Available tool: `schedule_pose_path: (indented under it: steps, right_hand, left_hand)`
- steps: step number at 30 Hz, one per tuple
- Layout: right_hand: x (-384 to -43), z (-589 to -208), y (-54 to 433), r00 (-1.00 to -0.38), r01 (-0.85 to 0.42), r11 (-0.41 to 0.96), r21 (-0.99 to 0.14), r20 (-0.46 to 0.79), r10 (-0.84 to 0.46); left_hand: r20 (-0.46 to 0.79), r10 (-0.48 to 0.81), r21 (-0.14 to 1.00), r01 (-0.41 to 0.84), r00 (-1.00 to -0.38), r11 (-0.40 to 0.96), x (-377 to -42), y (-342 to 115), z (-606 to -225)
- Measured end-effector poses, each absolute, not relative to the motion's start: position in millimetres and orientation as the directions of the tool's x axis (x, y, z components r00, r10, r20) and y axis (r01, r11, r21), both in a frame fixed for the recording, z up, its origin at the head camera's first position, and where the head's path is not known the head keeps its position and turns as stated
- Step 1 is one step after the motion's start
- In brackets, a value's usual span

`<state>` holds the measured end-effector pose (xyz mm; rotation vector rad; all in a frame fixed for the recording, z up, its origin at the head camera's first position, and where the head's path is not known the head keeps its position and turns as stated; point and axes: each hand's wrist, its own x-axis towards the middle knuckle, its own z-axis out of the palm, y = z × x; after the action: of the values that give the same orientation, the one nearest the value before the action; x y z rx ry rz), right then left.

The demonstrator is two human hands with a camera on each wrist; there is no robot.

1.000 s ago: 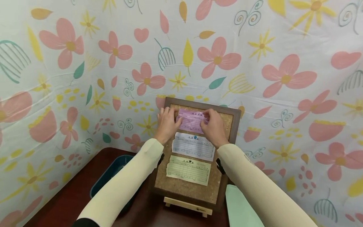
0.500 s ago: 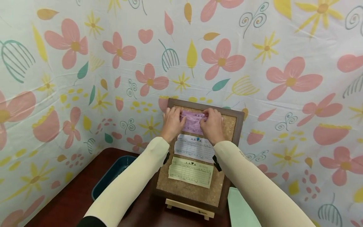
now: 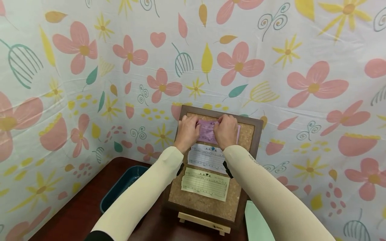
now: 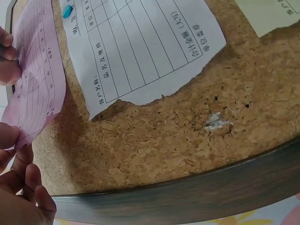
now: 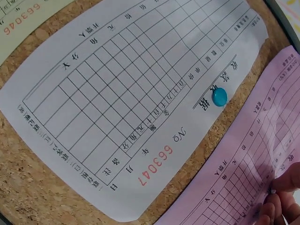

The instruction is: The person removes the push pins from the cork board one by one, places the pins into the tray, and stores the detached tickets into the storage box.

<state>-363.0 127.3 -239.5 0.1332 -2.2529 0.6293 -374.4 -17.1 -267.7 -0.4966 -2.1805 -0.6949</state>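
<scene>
A pink receipt slip [image 3: 206, 135] lies against the upper part of a brown-framed cork board [image 3: 196, 205]. With thumb and fingers my left hand [image 3: 187, 133] pinches its left corner, where the paper lifts off the cork in the left wrist view. My right hand [image 3: 227, 131] is over the slip's upper middle, its fingertips pinching a small dark pushpin [image 5: 271, 191], mostly hidden by the fingers. Below hangs a white receipt slip [image 3: 205, 157] with a turquoise pushpin [image 5: 220, 97] near its top. Lowest is a yellow-green receipt slip [image 3: 205, 185], with a dark pin at its heading.
The board leans on a small light-wood easel [image 3: 204, 222] on a dark red table [image 3: 75, 201]. A dark blue tray [image 3: 104, 196] stands left, partly behind the left sleeve. A pale green flat object [image 3: 256, 221] lies right. Flower-patterned cloth [image 3: 193, 67] hangs close behind.
My right hand has shifted left across the pink slip, baring its right edge. The left hand keeps its pinch, slightly farther in. The head view has swung a little left.
</scene>
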Motion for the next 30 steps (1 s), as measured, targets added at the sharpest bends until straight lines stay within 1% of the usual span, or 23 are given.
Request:
schedule_pose_path:
  steps: [7, 11, 15, 20, 30]
  right_hand:
    - [-365, -241, 131, -0.654, -0.292, 0.878, -0.380, 0.749, 0.107]
    - [-365, -242, 137, -0.671, -0.305, 0.876, -0.374, 0.737, 0.082]
    - [-366, -242, 141, -0.684, -0.349, 0.857, -0.378, 0.728, 0.043]
    - [-366, -242, 145, -0.668, -0.404, 0.838, -0.366, 0.745, 0.004]
    - [-367, -246, 149, -0.647, -0.458, 0.820, -0.343, 0.761, -0.043]
  left_hand:
    - [0.769, 0.122, 0.329, 0.552, -0.628, 0.766, -374, -17, -267]
    - [0.762, 0.121, 0.336, 0.548, -0.636, 0.766, -373, -18, -266]
    - [0.757, 0.119, 0.342, 0.545, -0.642, 0.765, -372, -18, -267]
    - [0.758, 0.116, 0.345, 0.546, -0.642, 0.764, -373, -17, -268]
    - [0.767, 0.107, 0.339, 0.541, -0.633, 0.770, -375, -18, -269]
